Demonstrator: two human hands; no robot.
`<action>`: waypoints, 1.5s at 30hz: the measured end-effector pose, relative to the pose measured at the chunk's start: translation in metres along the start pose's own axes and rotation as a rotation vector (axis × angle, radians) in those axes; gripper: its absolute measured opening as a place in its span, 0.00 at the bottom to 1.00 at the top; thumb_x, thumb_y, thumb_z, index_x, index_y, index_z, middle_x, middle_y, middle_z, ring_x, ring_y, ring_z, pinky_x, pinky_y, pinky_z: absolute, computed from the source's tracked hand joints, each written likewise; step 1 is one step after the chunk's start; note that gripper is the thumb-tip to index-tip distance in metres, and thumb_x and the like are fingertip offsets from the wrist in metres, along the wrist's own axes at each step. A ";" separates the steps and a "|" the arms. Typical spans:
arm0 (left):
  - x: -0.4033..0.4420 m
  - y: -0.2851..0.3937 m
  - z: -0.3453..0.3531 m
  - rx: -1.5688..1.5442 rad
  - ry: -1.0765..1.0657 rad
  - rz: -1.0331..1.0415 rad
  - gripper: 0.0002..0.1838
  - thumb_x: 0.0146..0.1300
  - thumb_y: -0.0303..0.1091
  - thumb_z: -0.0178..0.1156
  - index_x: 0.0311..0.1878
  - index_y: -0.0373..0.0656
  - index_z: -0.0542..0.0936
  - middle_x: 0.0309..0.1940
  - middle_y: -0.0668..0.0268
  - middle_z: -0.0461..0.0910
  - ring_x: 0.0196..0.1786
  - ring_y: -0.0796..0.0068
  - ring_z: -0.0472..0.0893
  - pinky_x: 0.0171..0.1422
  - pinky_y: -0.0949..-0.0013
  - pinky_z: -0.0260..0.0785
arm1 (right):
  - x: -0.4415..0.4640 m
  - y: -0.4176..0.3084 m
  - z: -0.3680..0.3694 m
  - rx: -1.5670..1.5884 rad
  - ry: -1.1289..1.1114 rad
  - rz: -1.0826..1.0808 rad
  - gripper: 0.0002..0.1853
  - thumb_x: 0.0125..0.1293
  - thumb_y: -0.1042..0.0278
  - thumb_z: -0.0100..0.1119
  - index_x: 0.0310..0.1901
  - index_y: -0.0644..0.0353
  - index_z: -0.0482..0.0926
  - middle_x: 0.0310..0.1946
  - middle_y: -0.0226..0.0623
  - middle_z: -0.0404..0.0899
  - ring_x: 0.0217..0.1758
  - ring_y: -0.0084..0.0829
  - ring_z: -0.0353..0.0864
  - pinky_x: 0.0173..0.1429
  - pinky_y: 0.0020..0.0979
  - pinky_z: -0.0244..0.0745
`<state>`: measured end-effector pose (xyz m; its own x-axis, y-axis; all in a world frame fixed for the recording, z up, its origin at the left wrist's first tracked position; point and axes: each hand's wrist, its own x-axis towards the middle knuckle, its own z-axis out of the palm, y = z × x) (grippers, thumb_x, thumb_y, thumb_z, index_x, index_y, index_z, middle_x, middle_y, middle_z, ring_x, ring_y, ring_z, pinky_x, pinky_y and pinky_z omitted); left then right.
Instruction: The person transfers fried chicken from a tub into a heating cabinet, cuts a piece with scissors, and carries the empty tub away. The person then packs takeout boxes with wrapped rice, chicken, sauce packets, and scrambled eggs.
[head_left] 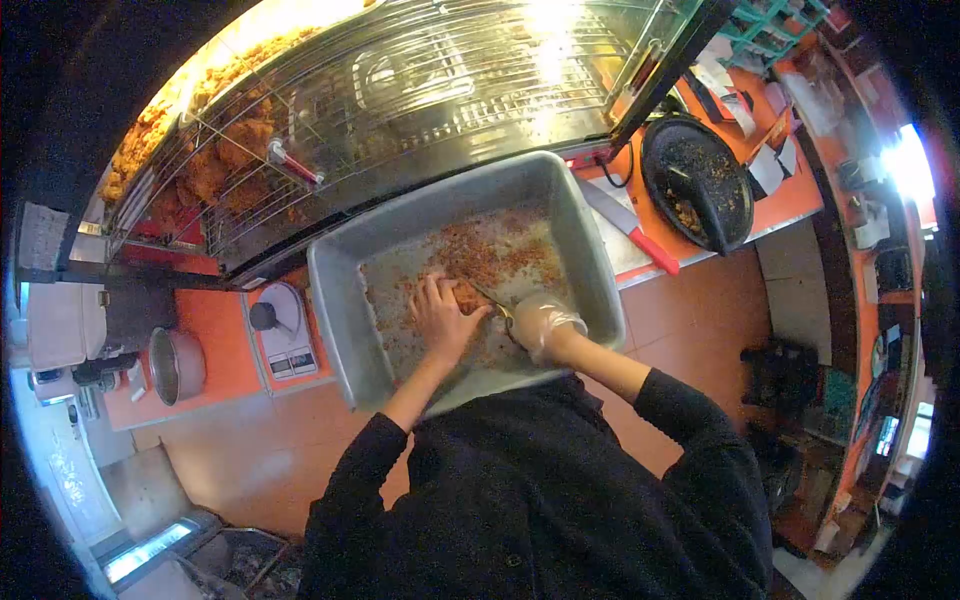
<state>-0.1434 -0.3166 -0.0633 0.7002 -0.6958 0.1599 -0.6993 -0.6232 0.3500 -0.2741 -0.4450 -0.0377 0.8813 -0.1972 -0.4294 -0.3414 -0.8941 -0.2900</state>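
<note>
Inside the grey tub (592, 240), the left hand (445, 315) pinches a fried piece (467, 297) between thumb and fingers, against the crumb-strewn bottom. The gloved right hand (543, 326) is curled around scissors (490, 295), their blades touching the piece.

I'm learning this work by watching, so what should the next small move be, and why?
I'd probably squeeze the metal tool, seemingly scissors, with the gloved right hand, fingertips clear: the left hand seems to steady the brown food piece inside the gray tub, and the tool already lies right at that piece.
</note>
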 end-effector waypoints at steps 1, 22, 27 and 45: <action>0.000 0.000 0.001 -0.006 0.013 0.002 0.38 0.32 0.57 0.76 0.46 0.44 0.77 0.53 0.64 0.67 0.59 0.59 0.66 0.63 0.51 0.55 | -0.001 0.001 0.001 -0.028 0.008 -0.038 0.11 0.53 0.65 0.56 0.28 0.63 0.84 0.26 0.47 0.81 0.29 0.45 0.83 0.35 0.44 0.76; 0.000 0.005 -0.011 0.031 -0.114 -0.042 0.43 0.40 0.58 0.74 0.54 0.37 0.73 0.58 0.60 0.65 0.64 0.60 0.63 0.67 0.49 0.50 | -0.015 0.002 -0.039 0.114 -0.111 0.045 0.26 0.65 0.45 0.46 0.32 0.61 0.84 0.35 0.51 0.83 0.37 0.49 0.83 0.44 0.47 0.77; -0.001 0.003 -0.007 0.004 -0.097 -0.017 0.42 0.39 0.57 0.75 0.53 0.38 0.73 0.58 0.60 0.65 0.63 0.59 0.63 0.67 0.50 0.50 | -0.003 0.000 -0.028 -0.042 -0.167 -0.033 0.26 0.66 0.45 0.46 0.35 0.62 0.84 0.36 0.51 0.82 0.38 0.48 0.83 0.44 0.46 0.76; 0.000 0.003 -0.008 0.007 -0.093 -0.015 0.43 0.39 0.55 0.75 0.54 0.35 0.71 0.56 0.59 0.65 0.62 0.57 0.64 0.66 0.49 0.53 | 0.015 -0.015 -0.037 0.143 0.001 0.227 0.19 0.56 0.54 0.60 0.40 0.62 0.83 0.39 0.53 0.82 0.45 0.48 0.83 0.50 0.44 0.77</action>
<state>-0.1439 -0.3154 -0.0546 0.6944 -0.7163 0.0680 -0.6900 -0.6361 0.3454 -0.2434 -0.4494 -0.0078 0.7772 -0.3870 -0.4962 -0.5732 -0.7609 -0.3043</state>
